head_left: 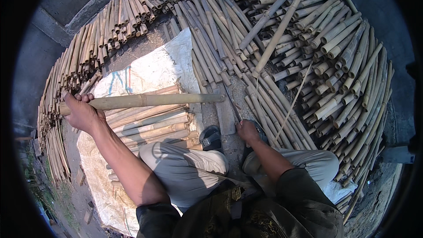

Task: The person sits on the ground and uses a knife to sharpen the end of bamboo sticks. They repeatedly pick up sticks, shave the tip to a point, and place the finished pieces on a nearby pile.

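Stacks of bamboo poles [348, 66] curve around a white sheet [154, 66] on the ground, and above the sheet one bamboo pole [158, 100] is held crosswise, its right end near a narrow wooden block [226, 118]. The left hand [87, 112] is wrapped around the pole's left end; the right hand [247, 131] is closed on a slim, dark, blade-like tool [232, 100] just beside the other end — work probably best done with the pole steady and the left hand well back.

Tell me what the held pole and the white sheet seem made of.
Pole in the left hand: looks like bamboo, dull natural tan, given its ringed node. White sheet: possibly woven plastic, matte, judging by its stiff-looking creases.
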{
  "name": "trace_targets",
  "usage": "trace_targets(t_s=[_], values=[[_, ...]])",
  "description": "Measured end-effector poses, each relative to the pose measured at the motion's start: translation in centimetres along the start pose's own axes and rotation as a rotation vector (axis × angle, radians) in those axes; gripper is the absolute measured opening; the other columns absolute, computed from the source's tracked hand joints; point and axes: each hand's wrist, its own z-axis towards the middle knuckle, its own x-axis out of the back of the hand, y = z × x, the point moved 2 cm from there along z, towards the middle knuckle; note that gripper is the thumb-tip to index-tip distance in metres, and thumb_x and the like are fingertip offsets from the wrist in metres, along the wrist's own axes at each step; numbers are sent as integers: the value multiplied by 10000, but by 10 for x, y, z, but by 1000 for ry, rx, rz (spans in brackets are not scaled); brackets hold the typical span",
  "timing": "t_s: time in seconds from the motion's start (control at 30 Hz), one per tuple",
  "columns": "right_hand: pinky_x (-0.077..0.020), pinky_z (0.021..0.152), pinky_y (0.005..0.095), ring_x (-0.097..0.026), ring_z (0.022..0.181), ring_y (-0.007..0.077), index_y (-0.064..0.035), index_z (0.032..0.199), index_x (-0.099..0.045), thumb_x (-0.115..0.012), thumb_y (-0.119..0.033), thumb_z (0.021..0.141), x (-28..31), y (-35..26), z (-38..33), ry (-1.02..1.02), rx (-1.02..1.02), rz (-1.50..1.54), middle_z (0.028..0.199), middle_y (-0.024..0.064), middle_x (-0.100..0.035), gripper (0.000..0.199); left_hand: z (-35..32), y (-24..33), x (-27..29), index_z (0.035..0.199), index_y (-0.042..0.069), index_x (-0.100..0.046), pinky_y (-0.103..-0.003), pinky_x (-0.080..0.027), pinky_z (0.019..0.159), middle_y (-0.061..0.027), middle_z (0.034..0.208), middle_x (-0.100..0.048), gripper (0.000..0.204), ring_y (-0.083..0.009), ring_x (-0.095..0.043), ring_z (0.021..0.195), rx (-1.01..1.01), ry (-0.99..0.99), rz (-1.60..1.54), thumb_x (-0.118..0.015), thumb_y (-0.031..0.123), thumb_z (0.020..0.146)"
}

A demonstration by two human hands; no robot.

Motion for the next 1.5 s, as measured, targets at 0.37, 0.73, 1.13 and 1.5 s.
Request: trace_targets(t_s=[0.37,0.73,1.13,1.5], values=[[-528,850,557,-678,947,478,19,1031,-681,-625,-307,962,12,-14,-10,98,103,141,933,300,-698,338,3,-6,4,905,-9,-514,-306,-458,478,-68,705,-511,290,-148,-488,549,26,47,63,-685,213,979],[-518,804,534,-688,889,469,13,994,-645,-621,-353,981,50,-50,-27,258,257,350,904,256,-708,367,1,-9,4,1023,-44,-519,-310,-482,497,-102,770,-565,331,-168,-534,582,32,1,42,-707,222,961],[-524,887,549,-673,993,490,52,1056,-679,-620,-354,945,7,0,-8,82,-22,94,979,313,-701,425,1,-7,10,894,-13,-502,-289,-480,488,-65,715,-522,306,-141,-504,541,46,18,93,-665,226,993],[-542,832,547,-686,932,488,49,1146,-639,-617,-285,934,17,-2,-16,-84,-79,-12,972,304,-707,396,-9,1,-1,1150,22,-454,-333,-587,607,-119,877,-566,415,-222,-621,662,-106,-115,-87,-690,326,997]])
